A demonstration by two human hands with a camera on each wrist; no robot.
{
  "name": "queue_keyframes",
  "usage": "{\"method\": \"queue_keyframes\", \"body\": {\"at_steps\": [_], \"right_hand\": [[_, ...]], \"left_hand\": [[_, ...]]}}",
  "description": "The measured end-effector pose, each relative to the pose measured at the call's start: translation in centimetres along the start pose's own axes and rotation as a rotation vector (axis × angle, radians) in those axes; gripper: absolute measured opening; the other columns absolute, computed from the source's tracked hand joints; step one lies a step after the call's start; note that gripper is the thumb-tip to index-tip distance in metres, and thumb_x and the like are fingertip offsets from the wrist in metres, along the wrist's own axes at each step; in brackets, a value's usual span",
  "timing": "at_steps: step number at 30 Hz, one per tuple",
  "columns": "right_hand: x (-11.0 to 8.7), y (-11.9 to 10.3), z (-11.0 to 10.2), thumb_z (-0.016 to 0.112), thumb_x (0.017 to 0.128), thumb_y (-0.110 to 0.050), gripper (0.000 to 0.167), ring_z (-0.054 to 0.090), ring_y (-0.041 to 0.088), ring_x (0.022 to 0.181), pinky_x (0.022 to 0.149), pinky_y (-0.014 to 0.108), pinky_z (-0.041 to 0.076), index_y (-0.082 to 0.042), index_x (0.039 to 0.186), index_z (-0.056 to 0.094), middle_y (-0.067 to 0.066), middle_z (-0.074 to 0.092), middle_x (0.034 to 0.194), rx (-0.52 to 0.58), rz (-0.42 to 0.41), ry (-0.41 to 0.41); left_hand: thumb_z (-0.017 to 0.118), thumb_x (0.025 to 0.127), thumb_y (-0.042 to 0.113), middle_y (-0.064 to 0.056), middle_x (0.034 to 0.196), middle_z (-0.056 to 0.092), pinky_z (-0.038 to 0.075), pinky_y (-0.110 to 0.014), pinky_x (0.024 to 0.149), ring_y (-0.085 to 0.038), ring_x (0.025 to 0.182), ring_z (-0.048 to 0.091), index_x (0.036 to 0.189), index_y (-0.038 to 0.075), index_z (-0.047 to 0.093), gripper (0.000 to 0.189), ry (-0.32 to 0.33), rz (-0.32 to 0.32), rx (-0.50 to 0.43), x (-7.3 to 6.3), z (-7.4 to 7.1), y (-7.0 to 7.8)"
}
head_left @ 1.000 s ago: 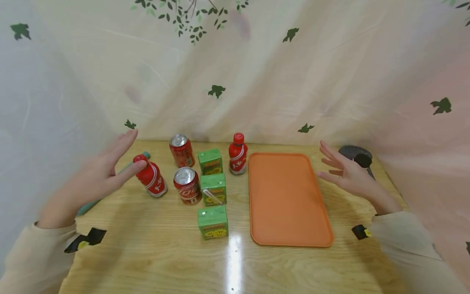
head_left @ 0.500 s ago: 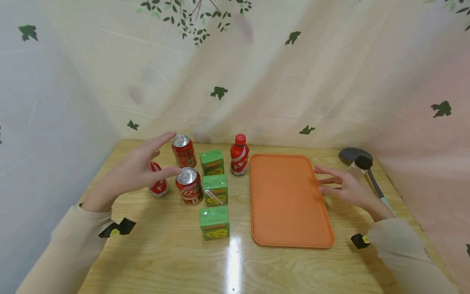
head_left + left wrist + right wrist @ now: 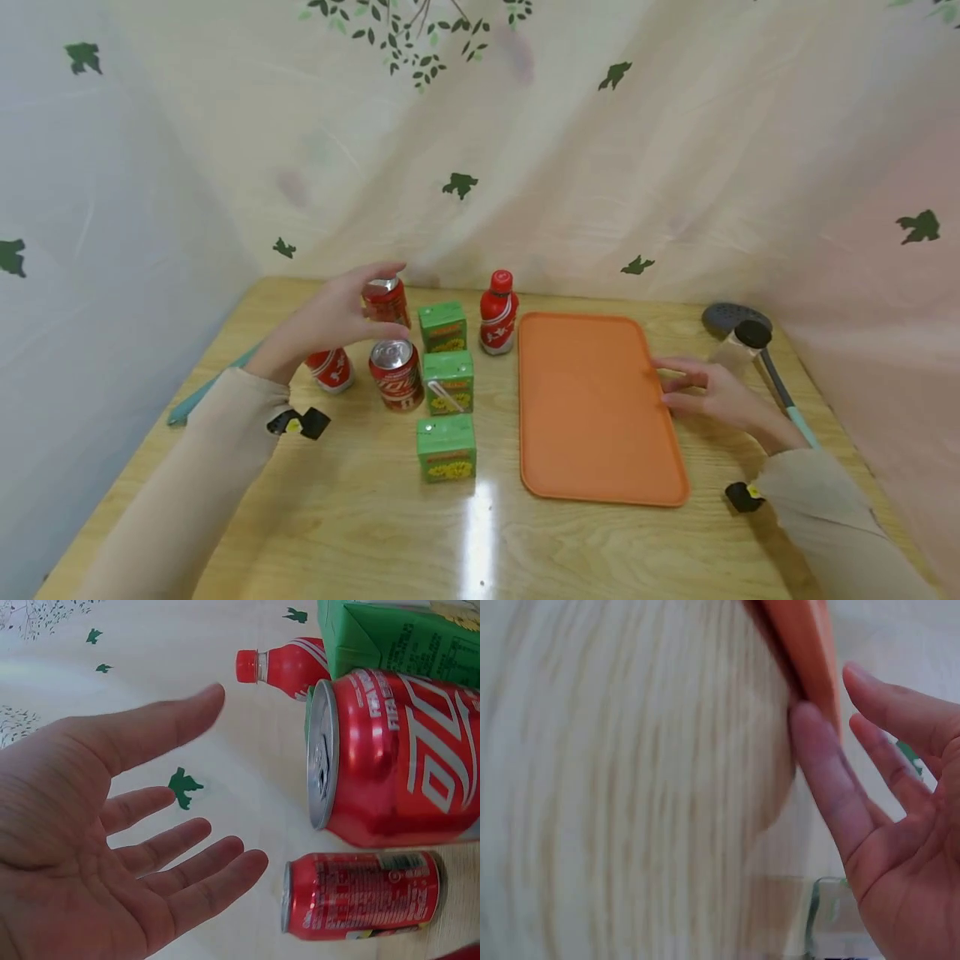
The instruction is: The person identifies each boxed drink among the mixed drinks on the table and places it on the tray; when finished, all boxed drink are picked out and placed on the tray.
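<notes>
My left hand [image 3: 330, 321] hovers above the two red cola cans, fingers and thumb spread apart and holding nothing. The near can [image 3: 397, 383] stands just below its thumb; the far can [image 3: 388, 308] is partly hidden behind its fingers. In the left wrist view, the palm of the left hand [image 3: 97, 847] faces the can tops with a gap between. My right hand [image 3: 720, 400] is at the right rim of the orange tray [image 3: 600, 417], thumb and fingers loosely parted. In the right wrist view, one fingertip [image 3: 814, 724] meets the tray's edge [image 3: 810, 652].
Three green drink cartons [image 3: 446, 450] line up between the cans and the tray. One red bottle [image 3: 498, 321] stands behind; another red bottle [image 3: 332, 371] is half hidden by my left hand. A black-lidded jar [image 3: 752, 335] and dark perforated utensil [image 3: 727, 318] are at right, a teal handle [image 3: 202, 392] at left.
My left hand has swung right, from beside the left bottle to over the cans. My right hand has come lower, up to the tray's right rim. The table items keep their places.
</notes>
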State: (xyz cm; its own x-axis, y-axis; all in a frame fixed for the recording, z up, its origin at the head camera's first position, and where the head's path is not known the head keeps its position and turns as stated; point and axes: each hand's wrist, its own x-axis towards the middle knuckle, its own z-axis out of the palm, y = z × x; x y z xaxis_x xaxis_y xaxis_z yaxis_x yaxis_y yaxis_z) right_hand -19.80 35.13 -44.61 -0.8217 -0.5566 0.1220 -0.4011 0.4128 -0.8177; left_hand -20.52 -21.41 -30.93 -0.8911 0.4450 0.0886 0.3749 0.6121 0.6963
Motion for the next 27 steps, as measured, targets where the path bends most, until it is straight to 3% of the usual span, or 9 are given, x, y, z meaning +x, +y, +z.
{"method": "queue_keyframes", "body": {"at_steps": [5, 10, 15, 19, 27], "right_hand": [[-0.2, 0.6, -0.3, 0.072, 0.091, 0.003, 0.053, 0.066, 0.011, 0.102, 0.072, 0.032, 0.061, 0.013, 0.139, 0.052, -0.004, 0.054, 0.143, 0.069, 0.032, -0.028], [-0.4, 1.0, -0.7, 0.071, 0.092, 0.003, 0.045, 0.064, 0.010, 0.104, 0.073, 0.030, 0.060, 0.015, 0.133, 0.057, -0.005, 0.048, 0.148, 0.076, 0.046, -0.058], [-0.5, 1.7, -1.0, 0.071, 0.092, 0.003, 0.045, 0.058, 0.002, 0.118, 0.076, 0.031, 0.060, 0.013, 0.134, 0.058, 0.016, 0.036, 0.157, 0.101, 0.077, -0.101], [-0.4, 2.1, -0.9, 0.070, 0.092, 0.003, 0.049, 0.052, -0.001, 0.126, 0.083, 0.029, 0.058, 0.014, 0.137, 0.054, 0.033, 0.022, 0.157, 0.126, 0.069, -0.144], [-0.3, 2.2, -0.8, 0.072, 0.090, 0.005, 0.052, 0.052, -0.001, 0.126, 0.086, 0.025, 0.056, 0.017, 0.136, 0.052, 0.038, 0.022, 0.154, 0.130, 0.034, -0.144]], "left_hand": [[0.087, 0.082, 0.018, -0.015, 0.151, 0.047, 0.050, -0.052, 0.097, -0.038, 0.129, 0.051, 0.153, 0.009, 0.042, 0.085, -0.036, -0.061, -0.054, 1.8, 0.4, 0.5], [0.086, 0.083, 0.012, -0.014, 0.147, 0.050, 0.049, -0.050, 0.098, -0.035, 0.124, 0.052, 0.148, 0.009, 0.049, 0.075, -0.065, -0.077, -0.068, 3.2, 1.1, 0.4], [0.084, 0.082, 0.004, -0.016, 0.146, 0.051, 0.044, -0.051, 0.106, -0.037, 0.127, 0.051, 0.145, 0.003, 0.051, 0.072, -0.112, -0.049, -0.157, 4.4, 2.0, -0.5], [0.083, 0.081, 0.000, -0.019, 0.146, 0.051, 0.044, -0.050, 0.107, -0.040, 0.131, 0.050, 0.146, 0.000, 0.049, 0.074, -0.130, -0.046, -0.155, 4.9, 2.4, -1.1], [0.082, 0.081, -0.001, -0.024, 0.142, 0.052, 0.049, -0.050, 0.101, -0.042, 0.126, 0.053, 0.144, -0.003, 0.050, 0.071, -0.142, -0.074, -0.111, 5.1, 3.1, -1.4]]}}
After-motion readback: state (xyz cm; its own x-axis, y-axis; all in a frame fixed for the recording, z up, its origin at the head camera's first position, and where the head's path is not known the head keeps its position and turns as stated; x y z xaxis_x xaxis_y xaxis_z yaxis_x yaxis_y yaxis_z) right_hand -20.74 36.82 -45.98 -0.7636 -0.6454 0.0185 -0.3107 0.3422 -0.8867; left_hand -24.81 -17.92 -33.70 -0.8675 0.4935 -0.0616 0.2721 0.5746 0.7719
